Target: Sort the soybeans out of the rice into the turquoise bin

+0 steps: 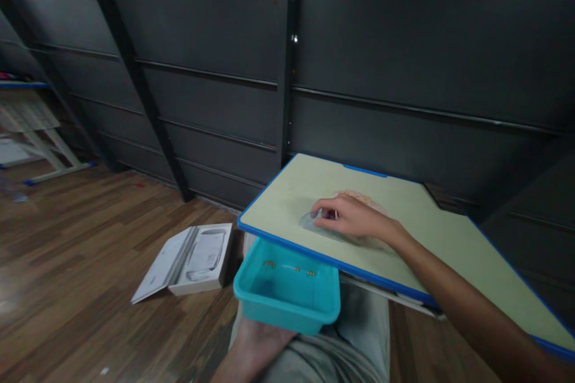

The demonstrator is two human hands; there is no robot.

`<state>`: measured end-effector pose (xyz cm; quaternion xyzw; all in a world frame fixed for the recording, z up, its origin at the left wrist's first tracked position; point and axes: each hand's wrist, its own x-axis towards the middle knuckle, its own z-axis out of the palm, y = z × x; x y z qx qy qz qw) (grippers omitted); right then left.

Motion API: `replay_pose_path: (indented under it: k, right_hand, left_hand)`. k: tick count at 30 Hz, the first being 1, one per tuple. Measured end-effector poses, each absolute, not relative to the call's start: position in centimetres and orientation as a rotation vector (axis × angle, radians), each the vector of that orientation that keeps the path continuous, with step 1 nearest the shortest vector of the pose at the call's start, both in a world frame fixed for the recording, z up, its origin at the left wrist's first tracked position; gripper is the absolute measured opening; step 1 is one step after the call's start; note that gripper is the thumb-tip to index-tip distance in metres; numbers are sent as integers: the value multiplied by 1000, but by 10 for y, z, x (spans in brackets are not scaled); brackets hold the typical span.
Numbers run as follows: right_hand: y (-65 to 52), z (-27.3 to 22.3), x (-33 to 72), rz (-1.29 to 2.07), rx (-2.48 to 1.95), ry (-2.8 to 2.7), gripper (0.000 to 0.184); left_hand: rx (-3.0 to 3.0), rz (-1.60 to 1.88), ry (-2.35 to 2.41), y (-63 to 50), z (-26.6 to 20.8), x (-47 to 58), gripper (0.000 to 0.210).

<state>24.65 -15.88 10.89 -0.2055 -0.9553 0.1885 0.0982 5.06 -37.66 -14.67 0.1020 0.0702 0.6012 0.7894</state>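
My right hand (353, 216) rests low over the pale yellow tabletop (287, 197), thumb and fingers curled. Partly beneath the fingertips lies a clear half-round plastic piece (309, 223), much like a protractor; something small and dark purple shows between the fingers. Behind the knuckles spreads a heap of small tan grains or beads (359, 196), partly hidden by the hand. From below, my left hand (260, 344) supports a turquoise plastic basin (287, 314) beneath the table's front edge; its fingers are mostly hidden. A few small brown pieces (269, 264) lie inside the basin.
On the wooden floor at left sits an open white box (200, 257) with a moulded insert. A dark panelled wall (215, 84) runs behind the table. Another desk (40, 125) stands at far left. My legs (363, 317) are under the table.
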Motion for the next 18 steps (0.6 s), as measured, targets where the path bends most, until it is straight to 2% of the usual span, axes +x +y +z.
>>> replay_pose_path:
  k: [2,5,9,14,18]
  right_hand:
    - [-146,109,269,597,-639,-2731,24]
    - [-124,108,301,621,-690,-2617,29]
    - [-93,102,333,538,-827,-2427,29]
    - [-62,82,359,494,-1011,-2006,35]
    - [-48,68,371,350,-1088,-1865,34]
  left_hand:
    - [191,1259,164,-378,-148,65,52]
    - [202,1224,135,-379,-149,91,51]
    - [152,1177,160,-373,-141,128,61]
    - [118,1140,203,-369,-136,147,56]
    - [99,1152,176,-367,-161,135,59]
